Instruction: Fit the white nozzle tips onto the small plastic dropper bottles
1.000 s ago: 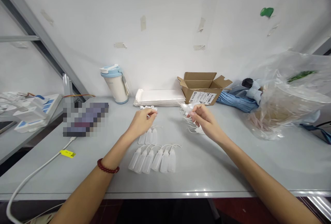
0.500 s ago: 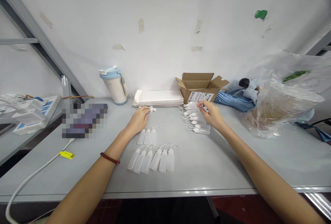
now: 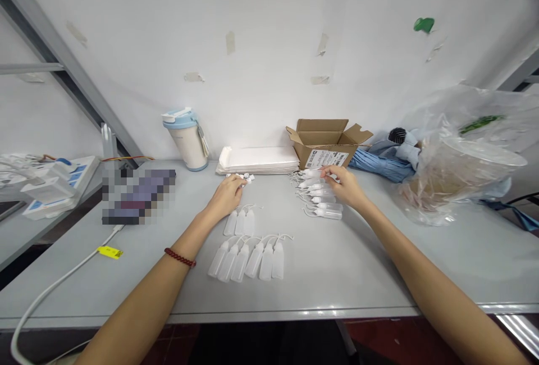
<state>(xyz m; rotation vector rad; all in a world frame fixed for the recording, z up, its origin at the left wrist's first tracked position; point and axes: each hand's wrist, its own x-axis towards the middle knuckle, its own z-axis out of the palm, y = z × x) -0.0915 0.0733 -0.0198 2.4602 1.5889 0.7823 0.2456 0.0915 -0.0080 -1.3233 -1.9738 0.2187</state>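
Observation:
My left hand (image 3: 225, 195) rests on the grey table (image 3: 345, 264) with its fingers curled over small white caps (image 3: 244, 176) near the back. My right hand (image 3: 346, 185) is pinched on a small translucent bottle (image 3: 312, 173) at the top of a pile of such bottles (image 3: 323, 202). Between my arms lie two rows of capped bottles (image 3: 248, 255), laid side by side with thin tethers.
A blue-and-white jug (image 3: 187, 138), a flat stack of white bags (image 3: 257, 159) and an open cardboard box (image 3: 326, 141) line the wall. Blue cloth and a large clear plastic bag (image 3: 457, 157) fill the right. A white cable with a yellow tag (image 3: 108, 251) runs along the left.
My right hand dropped from mid-air onto the bottle pile by the box, then stayed there. My left hand shifted slightly toward the caps.

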